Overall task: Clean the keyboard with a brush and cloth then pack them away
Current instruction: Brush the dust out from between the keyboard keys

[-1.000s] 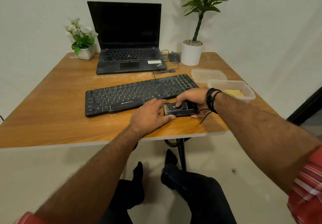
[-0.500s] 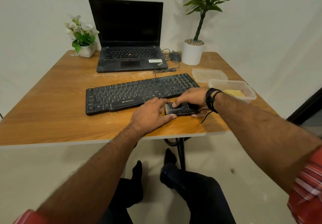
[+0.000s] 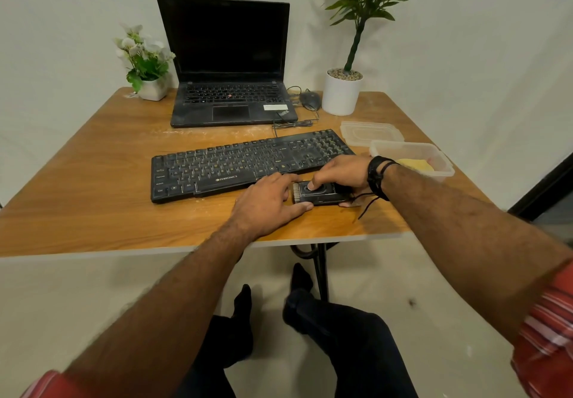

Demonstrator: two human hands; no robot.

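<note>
I've got my right hand clamped round the brush on the table just before the keyboard, left hand flat beside its bristles, and it looks light and rigid, best gripped by the body.

Both forearms reach forward over the near edge of the table. The left hand lies palm down, fingers relaxed and spread. The right hand curls downward, gripping, index fingertip pressed down
</note>
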